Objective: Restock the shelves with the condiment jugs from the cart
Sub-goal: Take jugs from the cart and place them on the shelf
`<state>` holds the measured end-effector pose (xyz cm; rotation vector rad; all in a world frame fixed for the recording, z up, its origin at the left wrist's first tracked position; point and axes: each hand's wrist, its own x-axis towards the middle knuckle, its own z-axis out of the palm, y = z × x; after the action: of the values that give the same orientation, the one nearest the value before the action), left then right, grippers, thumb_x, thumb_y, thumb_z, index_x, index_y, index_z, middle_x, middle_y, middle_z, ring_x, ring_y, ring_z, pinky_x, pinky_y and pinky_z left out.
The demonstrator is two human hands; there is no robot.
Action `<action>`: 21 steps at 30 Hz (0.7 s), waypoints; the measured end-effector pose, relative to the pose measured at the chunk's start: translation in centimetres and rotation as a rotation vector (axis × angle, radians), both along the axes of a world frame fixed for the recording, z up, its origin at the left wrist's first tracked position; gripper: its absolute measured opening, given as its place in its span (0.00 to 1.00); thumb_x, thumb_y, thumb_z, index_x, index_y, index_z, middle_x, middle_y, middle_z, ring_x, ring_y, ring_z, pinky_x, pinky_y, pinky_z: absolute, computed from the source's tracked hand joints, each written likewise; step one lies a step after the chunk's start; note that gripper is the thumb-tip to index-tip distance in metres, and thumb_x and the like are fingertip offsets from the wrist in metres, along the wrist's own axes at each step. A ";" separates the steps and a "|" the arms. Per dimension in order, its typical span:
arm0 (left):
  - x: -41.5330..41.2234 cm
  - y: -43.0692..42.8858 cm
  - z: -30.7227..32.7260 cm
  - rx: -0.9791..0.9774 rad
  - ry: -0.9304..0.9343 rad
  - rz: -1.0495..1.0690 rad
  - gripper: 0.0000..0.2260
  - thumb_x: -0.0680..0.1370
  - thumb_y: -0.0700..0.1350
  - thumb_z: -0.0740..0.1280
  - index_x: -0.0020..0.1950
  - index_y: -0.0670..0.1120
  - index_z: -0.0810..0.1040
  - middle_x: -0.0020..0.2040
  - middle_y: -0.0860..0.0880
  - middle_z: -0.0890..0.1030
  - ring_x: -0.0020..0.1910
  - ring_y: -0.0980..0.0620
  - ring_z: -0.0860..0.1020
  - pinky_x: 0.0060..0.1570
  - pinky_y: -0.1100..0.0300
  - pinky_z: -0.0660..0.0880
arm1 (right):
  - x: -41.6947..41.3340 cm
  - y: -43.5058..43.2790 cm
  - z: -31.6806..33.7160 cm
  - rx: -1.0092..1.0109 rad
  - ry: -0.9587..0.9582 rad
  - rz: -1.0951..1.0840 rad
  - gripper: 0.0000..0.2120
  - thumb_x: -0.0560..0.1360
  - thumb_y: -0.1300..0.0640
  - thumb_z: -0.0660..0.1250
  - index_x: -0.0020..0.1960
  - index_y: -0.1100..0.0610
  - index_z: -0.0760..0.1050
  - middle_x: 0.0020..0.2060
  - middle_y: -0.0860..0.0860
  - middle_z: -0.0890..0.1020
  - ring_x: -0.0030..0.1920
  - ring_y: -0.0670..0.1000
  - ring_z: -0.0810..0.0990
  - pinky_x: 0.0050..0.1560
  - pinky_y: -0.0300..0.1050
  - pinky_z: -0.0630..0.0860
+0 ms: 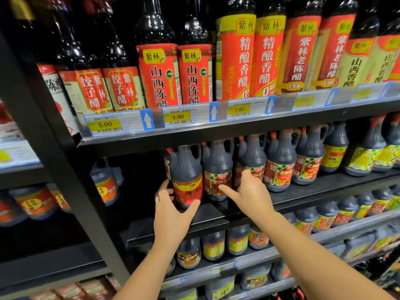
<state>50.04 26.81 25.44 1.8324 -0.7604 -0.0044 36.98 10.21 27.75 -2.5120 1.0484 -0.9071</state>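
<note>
Cupping a red-label jug (187, 182) on the dark middle shelf (216, 213) — left hand (171, 215); right hand (249, 191) splayed against neighbouring jugs (216, 169)

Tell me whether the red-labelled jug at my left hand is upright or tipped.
Upright: the jug stands cap up, base down, in the left hand.

Two hands: left hand (171, 213), right hand (251, 193). Upper shelf, front row: two dumpling-vinegar bottles (91, 92), two short red-label bottles (159, 76), two tall red-and-yellow-label bottles (236, 59), two tall orange-label bottles (300, 55), two pale-label bottles (355, 66). Readable price tags (177, 116): three; others blurred. Middle shelf, front row: one red-label jug (188, 187), four checked-label jugs (279, 169), at least three yellow-label jugs (363, 159). Lower jugs too blurred to count.
</note>
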 end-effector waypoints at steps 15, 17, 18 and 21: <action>-12.8 -6.3 -4.8 0.083 0.004 -0.622 0.23 0.71 0.50 0.75 0.63 0.54 0.70 0.54 0.58 0.75 0.54 0.59 0.75 0.50 0.65 0.72 | -19.6 2.1 -8.5 0.347 -0.285 -0.301 0.19 0.73 0.46 0.72 0.60 0.51 0.72 0.46 0.43 0.79 0.44 0.40 0.79 0.41 0.33 0.72; -15.4 -8.0 -6.6 0.164 0.008 -0.715 0.22 0.72 0.51 0.74 0.62 0.54 0.71 0.54 0.57 0.75 0.53 0.58 0.75 0.50 0.63 0.72 | -23.9 2.6 -11.7 0.407 -0.254 -0.451 0.19 0.73 0.45 0.71 0.59 0.51 0.72 0.43 0.44 0.80 0.42 0.43 0.80 0.40 0.38 0.73; -17.0 -8.9 -7.7 0.208 0.008 -0.765 0.21 0.72 0.51 0.74 0.62 0.54 0.71 0.54 0.56 0.75 0.53 0.58 0.75 0.50 0.63 0.72 | -26.4 2.9 -13.5 0.435 -0.242 -0.534 0.19 0.72 0.44 0.72 0.58 0.52 0.72 0.44 0.46 0.81 0.42 0.46 0.80 0.42 0.43 0.75; -21.5 -11.6 -11.5 0.363 0.065 -0.869 0.23 0.70 0.53 0.75 0.61 0.52 0.71 0.54 0.54 0.76 0.52 0.55 0.75 0.52 0.60 0.74 | -33.0 4.1 -18.7 0.580 -0.209 -0.746 0.19 0.72 0.44 0.73 0.55 0.55 0.73 0.43 0.50 0.80 0.44 0.52 0.79 0.44 0.48 0.75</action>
<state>28.59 15.23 13.90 1.6745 -1.5254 -0.8012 3.96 14.35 9.03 -1.5199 1.8854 -0.8341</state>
